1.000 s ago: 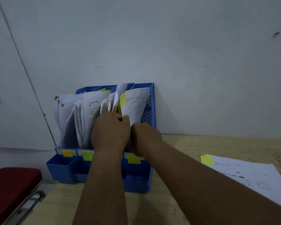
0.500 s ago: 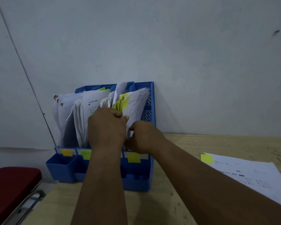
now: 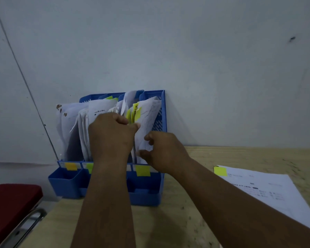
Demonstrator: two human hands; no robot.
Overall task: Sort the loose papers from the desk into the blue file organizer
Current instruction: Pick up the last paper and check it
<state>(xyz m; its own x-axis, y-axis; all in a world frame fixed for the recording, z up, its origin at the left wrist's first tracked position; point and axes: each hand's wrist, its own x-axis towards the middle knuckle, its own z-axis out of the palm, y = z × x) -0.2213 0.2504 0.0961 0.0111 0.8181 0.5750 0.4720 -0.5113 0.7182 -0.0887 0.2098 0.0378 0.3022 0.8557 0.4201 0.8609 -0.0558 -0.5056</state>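
Head view, far left: a red padded chair seat with a metal frame sits low beside the wooden desk. Moving right, the blue file organizer stands on the desk's left end, back against the pale wall, its slots crammed with upright white papers. A yellow sticky label marks the left slot, another yellow label the right one. Now the left hand, fingers curled tight, grips into the sheets of the middle slot, thumb tip pressed against the yellow-tabbed papers leaning in the right slot. Just beside it, the right hand is at that same right-slot bundle, lower down; its fingers are bent, index and thumb apart with the paper's lower edge between them, touching it, though whether they actually pinch I cannot tell. Further right, well apart from the organizer, a loose printed sheet lies flat on the desk, a yellow sticky note at its near-left corner.
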